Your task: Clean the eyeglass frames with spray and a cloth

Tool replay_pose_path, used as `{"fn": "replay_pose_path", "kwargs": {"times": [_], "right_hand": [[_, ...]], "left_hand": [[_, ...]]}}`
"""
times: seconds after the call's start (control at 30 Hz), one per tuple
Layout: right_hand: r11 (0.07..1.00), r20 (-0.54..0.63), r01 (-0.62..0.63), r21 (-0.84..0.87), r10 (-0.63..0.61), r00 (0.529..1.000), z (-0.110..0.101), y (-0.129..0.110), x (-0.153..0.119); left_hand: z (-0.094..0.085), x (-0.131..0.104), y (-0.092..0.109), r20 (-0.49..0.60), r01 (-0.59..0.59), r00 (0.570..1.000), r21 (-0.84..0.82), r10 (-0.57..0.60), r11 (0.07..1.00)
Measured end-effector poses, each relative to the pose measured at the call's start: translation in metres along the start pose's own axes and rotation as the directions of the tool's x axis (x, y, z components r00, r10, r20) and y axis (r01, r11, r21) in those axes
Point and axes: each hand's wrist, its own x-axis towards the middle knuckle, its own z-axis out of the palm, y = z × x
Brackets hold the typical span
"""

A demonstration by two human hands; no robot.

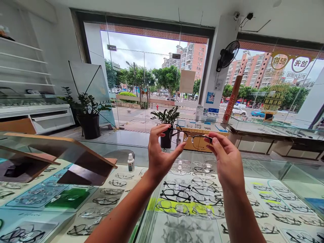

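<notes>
A pair of dark-rimmed eyeglasses [193, 137] is held up above the glass display counter, in front of the window. My right hand [226, 157] pinches its right end between thumb and fingers. On the other side, my left hand [163, 148] is raised at the left end of the glasses, its thumb reaching toward the left lens and its fingers curved at the top near a temple arm. Thumb and fingers of that hand are apart, and its exact contact with the frame is hard to make out.
Rows of glasses [175, 195] lie inside the display counter below. A small white bottle [131, 163] stands on the glass at left, near a wooden-edged mirror or stand [83, 152]. Potted plants [88, 123] and a wall fan [227, 55] are further back.
</notes>
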Motion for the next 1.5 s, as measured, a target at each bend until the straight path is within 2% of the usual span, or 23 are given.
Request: {"fn": "replay_pose_path", "kwargs": {"times": [0.17,0.27,0.4,0.5,0.73,1.0,1.2,1.37,1.5], "right_hand": [[0.999,0.041,-0.034,0.022,0.033,0.999,-0.004,0.000,0.003],[0.998,0.094,-0.027,-0.055,0.033,0.995,-0.011,-0.004,0.007],[0.958,0.238,0.093,-0.273,-0.027,0.971,-0.016,-0.007,0.010],[0.915,0.334,0.191,-0.355,-0.067,0.940,-0.013,-0.007,0.008],[0.918,0.419,0.171,-0.357,-0.006,0.908,-0.014,-0.007,0.009],[0.937,0.471,0.106,-0.332,0.067,0.879,-0.021,-0.010,0.011],[0.948,0.484,0.030,-0.315,0.134,0.865,-0.019,-0.006,0.012],[0.963,0.537,-0.065,-0.262,0.201,0.820,-0.018,0.000,0.014],[0.972,0.579,-0.159,-0.175,0.232,0.781,-0.016,-0.001,0.014]], "left_hand": [[-0.003,0.004,-0.003,0.030,-0.018,0.999,0.011,0.018,1.000],[-0.007,0.010,-0.005,0.110,-0.064,0.992,0.041,0.059,0.997],[-0.010,0.015,-0.001,0.242,-0.203,0.953,0.071,0.181,0.977],[-0.010,0.015,0.003,0.304,-0.285,0.921,0.094,0.245,0.954],[-0.009,0.015,0.010,0.382,-0.303,0.887,0.059,0.259,0.951],[-0.011,0.014,0.016,0.431,-0.200,0.883,-0.012,0.186,0.980],[-0.009,0.009,0.013,0.455,0.016,0.889,-0.164,0.061,0.986],[-0.008,0.007,0.010,0.505,0.190,0.862,-0.272,-0.028,0.943],[-0.007,0.009,0.009,0.526,0.275,0.849,-0.373,-0.043,0.886]]}}
